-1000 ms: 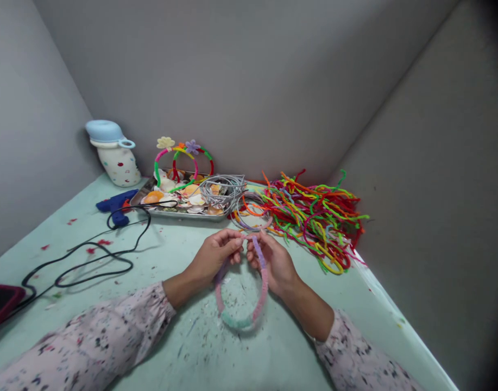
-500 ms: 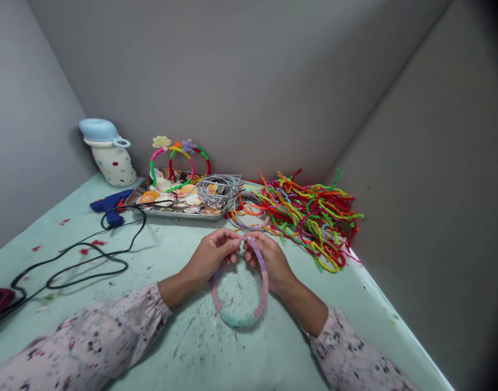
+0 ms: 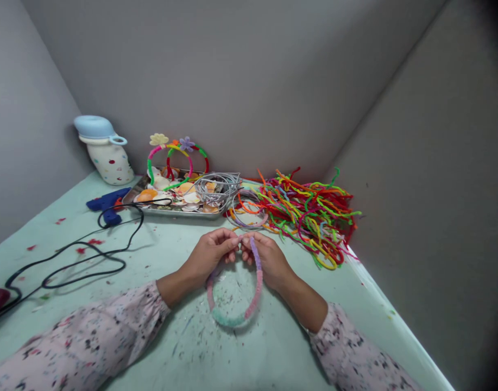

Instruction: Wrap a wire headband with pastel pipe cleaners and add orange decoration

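A ring wrapped in fuzzy purple, pink and mint stretches (image 3: 231, 320) hangs below my two hands, over the pale green table. My left hand (image 3: 216, 250) pinches the ring's top from the left. From the right, my right hand (image 3: 265, 255) pinches it beside the purple stretch. The fingertips of both hands nearly meet at the top, where a small pink piece shows between them. My fingers partly hide the ring's upper left side.
Behind my hands, a metal tray (image 3: 179, 213) holds shells, wire coils and two flowered rings. Colourful pipe cleaners (image 3: 309, 212) lie at the right. A blue glue gun (image 3: 109, 202), black cord (image 3: 86, 241) and white bottle (image 3: 110, 160) are at the left.
The ring's lower part has swung a little to the left. Both hands keep their pinch at its top. The view has shifted slightly.
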The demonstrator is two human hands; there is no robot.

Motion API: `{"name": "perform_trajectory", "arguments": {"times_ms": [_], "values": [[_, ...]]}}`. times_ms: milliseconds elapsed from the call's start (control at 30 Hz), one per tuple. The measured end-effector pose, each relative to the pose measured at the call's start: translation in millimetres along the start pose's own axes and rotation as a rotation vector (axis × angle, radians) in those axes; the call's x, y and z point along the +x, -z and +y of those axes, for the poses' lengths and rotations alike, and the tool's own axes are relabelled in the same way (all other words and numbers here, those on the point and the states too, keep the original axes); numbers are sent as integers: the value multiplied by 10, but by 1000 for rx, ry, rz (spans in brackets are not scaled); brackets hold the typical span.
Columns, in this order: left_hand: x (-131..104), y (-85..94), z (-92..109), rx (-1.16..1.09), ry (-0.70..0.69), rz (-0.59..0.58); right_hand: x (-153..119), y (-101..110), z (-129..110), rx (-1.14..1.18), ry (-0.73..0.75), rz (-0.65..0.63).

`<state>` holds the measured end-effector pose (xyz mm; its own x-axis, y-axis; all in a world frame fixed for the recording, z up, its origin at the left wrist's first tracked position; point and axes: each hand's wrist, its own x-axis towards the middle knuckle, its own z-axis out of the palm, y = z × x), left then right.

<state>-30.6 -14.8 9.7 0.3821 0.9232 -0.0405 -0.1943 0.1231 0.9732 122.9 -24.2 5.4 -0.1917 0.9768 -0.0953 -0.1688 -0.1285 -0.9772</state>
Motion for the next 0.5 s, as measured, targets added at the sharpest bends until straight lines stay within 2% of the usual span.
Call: {"name": "perform_trajectory", "arguments": {"times_ms": [100, 167, 233, 300, 367, 433, 500], "values": [[11, 7, -15, -12, -4, 0, 15, 102, -183, -280, -2, 21], [19, 10, -27, -28, -9, 7, 12, 287, -383, -639, 65, 78], [24, 12, -36, -46, -7, 19, -7, 554, -590, -1099, 147, 134], [26, 13, -39, -64, -1, 28, -36, 850, -745, -1491, 29, 214], [25, 13, -32, -71, 7, 27, -53, 1115, -810, -1732, -244, 263], [22, 13, -20, -74, 13, 22, -50, 1313, -791, -1819, -414, 302], [20, 15, -7, -92, 12, 29, -30, 1439, -728, -1802, -465, 304]]}}
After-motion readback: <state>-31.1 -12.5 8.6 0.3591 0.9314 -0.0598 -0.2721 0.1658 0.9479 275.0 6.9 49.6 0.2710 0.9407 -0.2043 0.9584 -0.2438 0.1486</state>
